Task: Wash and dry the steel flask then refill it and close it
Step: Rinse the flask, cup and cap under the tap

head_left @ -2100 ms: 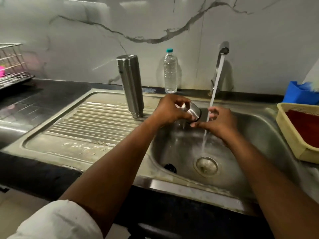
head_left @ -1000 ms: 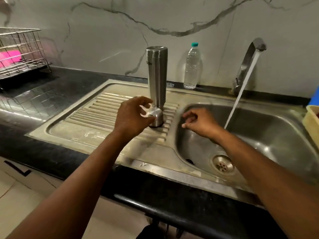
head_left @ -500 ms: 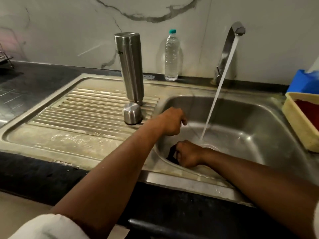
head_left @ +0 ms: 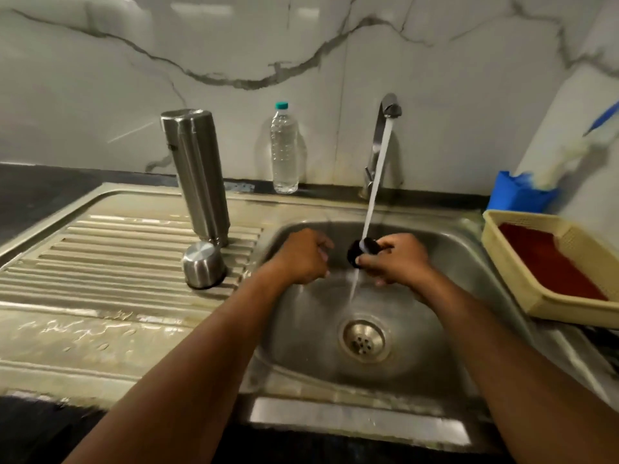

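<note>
now both forearms reaching in over the sink basin [head_left: 452, 262]. right hand [head_left: 395, 262] pinching a small black stopper [head_left: 363, 251] between thumb and curled fingers, right under the water stream [head_left: 376, 182] from the tap [head_left: 388, 108]. left hand [head_left: 303, 257] just left of the stopper, fingers curled in loosely, holding nothing, not touching it.

steel flask [head_left: 197, 175] upside down on the ribbed drainboard [head_left: 100, 259], mouth down, leaning a bit, well left of both hands. steel cap [head_left: 203, 264] also inverted, just in front of the flask, touching or nearly touching its base, can't tell which. neither in any grip.

plastic water bottle [head_left: 284, 149] with teal lid upright against the marble wall [head_left: 234, 45], between flask and tap. round drain [head_left: 363, 339] below the hands. beige basket [head_left: 522, 262] with something red inside at the right edge, blue container [head_left: 516, 192] behind it. dark countertop [head_left: 40, 189] far left, drainboard wet in front.
</note>
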`<action>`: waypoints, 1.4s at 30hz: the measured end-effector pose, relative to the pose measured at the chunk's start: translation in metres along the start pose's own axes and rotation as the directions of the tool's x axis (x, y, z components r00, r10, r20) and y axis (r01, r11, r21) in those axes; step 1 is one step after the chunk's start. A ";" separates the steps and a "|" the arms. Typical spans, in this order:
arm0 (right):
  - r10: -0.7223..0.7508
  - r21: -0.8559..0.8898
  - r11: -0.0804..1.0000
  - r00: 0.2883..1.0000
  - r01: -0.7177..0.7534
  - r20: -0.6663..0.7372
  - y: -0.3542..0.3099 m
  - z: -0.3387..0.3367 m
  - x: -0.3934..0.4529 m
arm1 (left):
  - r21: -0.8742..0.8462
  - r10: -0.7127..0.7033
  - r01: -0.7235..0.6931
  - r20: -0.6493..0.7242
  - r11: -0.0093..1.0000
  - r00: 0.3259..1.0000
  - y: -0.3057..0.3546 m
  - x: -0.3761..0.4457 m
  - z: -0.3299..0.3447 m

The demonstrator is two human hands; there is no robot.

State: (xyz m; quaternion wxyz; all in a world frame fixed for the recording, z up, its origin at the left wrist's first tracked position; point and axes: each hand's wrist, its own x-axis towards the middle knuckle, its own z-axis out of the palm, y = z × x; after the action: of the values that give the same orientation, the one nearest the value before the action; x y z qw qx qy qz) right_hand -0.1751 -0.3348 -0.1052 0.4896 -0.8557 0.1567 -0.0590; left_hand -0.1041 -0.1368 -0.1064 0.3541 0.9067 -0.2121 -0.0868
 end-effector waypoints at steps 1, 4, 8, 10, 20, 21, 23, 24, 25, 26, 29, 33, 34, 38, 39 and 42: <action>0.017 0.156 0.988 0.998 -0.008 -0.055 0.003 -0.005 0.003 | -0.136 -0.040 0.042 0.013 0.990 0.999 0.006 0.009 0.008; -0.001 0.344 0.938 0.995 0.035 -0.099 0.013 -0.011 0.015 | -0.436 -0.049 0.044 -0.001 0.899 0.999 0.020 0.028 0.027; -0.047 0.445 0.893 0.998 0.065 -0.050 0.013 -0.004 0.031 | -0.523 0.087 -0.141 -0.126 0.840 0.988 0.016 0.039 0.040; -0.057 0.492 0.868 0.998 0.060 -0.021 0.009 0.003 0.033 | -0.576 0.043 -0.133 -0.167 0.806 0.985 0.008 0.043 0.041; 0.047 0.626 0.780 0.996 0.012 -0.078 0.005 0.011 0.031 | -0.632 0.085 -0.193 -0.197 0.751 0.977 0.016 0.043 0.049; 0.063 0.636 0.772 0.992 0.022 -0.111 0.004 0.011 0.031 | -0.624 0.087 -0.201 -0.208 0.755 0.974 0.016 0.043 0.049; 0.092 0.641 0.766 0.981 0.041 -0.173 0.002 0.010 0.030 | -0.623 0.089 -0.226 -0.243 0.749 0.966 0.017 0.042 0.049; 0.112 0.650 0.759 0.975 0.040 -0.191 0.001 0.008 0.029 | -0.622 0.092 -0.241 -0.262 0.745 0.961 0.017 0.042 0.049; 0.130 0.660 0.750 0.970 0.038 -0.204 0.000 0.006 0.029 | -0.618 0.100 -0.259 -0.280 0.742 0.955 0.019 0.042 0.049; 0.148 0.671 0.741 0.966 0.035 -0.214 0.000 0.004 0.030 | -0.610 0.113 -0.277 -0.294 0.743 0.949 0.020 0.041 0.049; 0.165 0.675 0.737 0.959 0.034 -0.229 0.003 0.001 0.031 | -0.594 0.125 -0.303 -0.322 0.745 0.939 0.023 0.040 0.049; 0.102 0.715 0.699 0.987 0.016 -0.121 0.003 0.009 0.033 | -0.587 0.093 -0.296 -0.351 0.753 0.932 0.024 0.036 0.047; 0.096 0.727 0.687 0.992 -0.002 -0.088 0.004 0.011 0.034 | -0.612 0.079 -0.284 -0.340 0.738 0.937 0.024 0.036 0.046; 0.125 0.744 0.668 0.988 -0.018 -0.088 0.010 0.012 0.037 | -0.756 -0.010 -0.153 -0.206 0.636 0.978 0.027 0.034 0.043; 0.127 0.744 0.668 0.986 -0.006 -0.106 0.011 0.012 0.037 | -0.783 -0.029 -0.123 -0.178 0.610 0.984 0.028 0.033 0.043; 0.089 0.634 0.772 0.983 0.033 -0.159 0.011 0.014 0.035 | -0.801 -0.106 -0.081 -0.177 0.593 0.979 0.030 0.034 0.046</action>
State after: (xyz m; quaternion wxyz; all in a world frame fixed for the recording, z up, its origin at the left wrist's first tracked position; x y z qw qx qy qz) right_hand -0.1405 -0.3403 -0.1232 0.7339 -0.6292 0.1839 -0.1780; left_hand -0.0981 -0.1998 -0.1199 0.7444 0.6543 -0.1059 -0.0813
